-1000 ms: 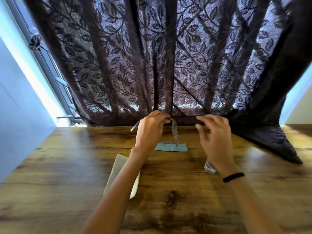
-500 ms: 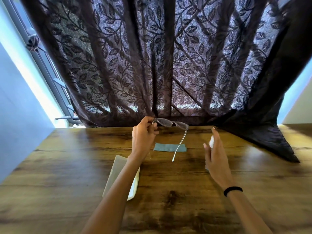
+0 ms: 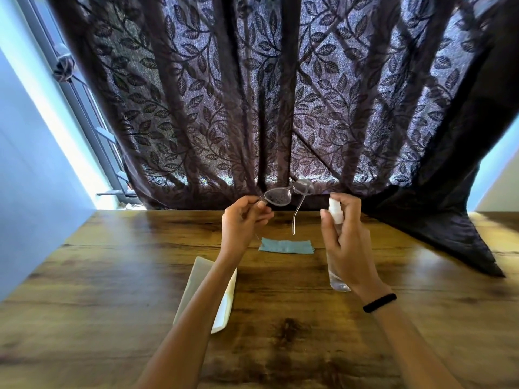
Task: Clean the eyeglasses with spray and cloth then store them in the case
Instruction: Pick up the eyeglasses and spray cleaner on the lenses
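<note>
Clear-framed eyeglasses [image 3: 286, 193] hang in the air above the table's far edge, one temple dangling down. My left hand [image 3: 243, 224] pinches them at their left end. My right hand [image 3: 346, 242] grips a clear spray bottle [image 3: 337, 279] with a white nozzle, lifted upright just right of the glasses, one finger on top of the nozzle. A blue cleaning cloth [image 3: 286, 246] lies flat on the table below the glasses. A white glasses case [image 3: 196, 279] lies on the table under my left forearm, partly hidden.
The wooden table [image 3: 112, 290] stretches across the whole lower view. A dark leaf-patterned curtain [image 3: 280, 94] hangs behind it and drapes onto the table at the far right [image 3: 455, 234]. A window frame [image 3: 84, 102] and a pale wall are at the left.
My right hand let go of the glasses, took hold of the spray bottle and lifted it beside them. My left hand turned the glasses so the lenses face me.
</note>
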`<state>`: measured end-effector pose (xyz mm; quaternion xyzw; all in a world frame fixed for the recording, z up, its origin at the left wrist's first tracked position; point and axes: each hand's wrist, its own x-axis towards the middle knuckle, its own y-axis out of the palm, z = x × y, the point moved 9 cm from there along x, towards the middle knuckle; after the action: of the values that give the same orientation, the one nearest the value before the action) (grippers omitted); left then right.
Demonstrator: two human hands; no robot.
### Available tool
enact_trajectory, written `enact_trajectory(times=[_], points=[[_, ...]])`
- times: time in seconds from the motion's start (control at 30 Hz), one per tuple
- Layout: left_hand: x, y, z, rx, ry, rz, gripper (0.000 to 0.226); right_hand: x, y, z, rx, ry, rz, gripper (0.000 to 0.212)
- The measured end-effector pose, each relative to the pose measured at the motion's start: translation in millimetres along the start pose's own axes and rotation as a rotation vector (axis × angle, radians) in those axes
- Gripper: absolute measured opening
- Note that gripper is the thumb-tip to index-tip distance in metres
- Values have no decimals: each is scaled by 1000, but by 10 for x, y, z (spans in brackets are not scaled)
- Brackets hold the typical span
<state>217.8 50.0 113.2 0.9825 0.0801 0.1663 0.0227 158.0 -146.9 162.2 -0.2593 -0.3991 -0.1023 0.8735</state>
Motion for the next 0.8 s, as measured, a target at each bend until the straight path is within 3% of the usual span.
enact_trajectory(times=[0.4,0.63,0.8], points=[[-28,-16,-4,-85,59,-22,26,129,56,400,20,-129,86,14],[-26,-50,-72,-87,101,-39,28,145,-85,410,84,-108,-1,16],[-1,-128,-90,-110,125,-75,31,185,-267,182,-23,-86,-20,12]])
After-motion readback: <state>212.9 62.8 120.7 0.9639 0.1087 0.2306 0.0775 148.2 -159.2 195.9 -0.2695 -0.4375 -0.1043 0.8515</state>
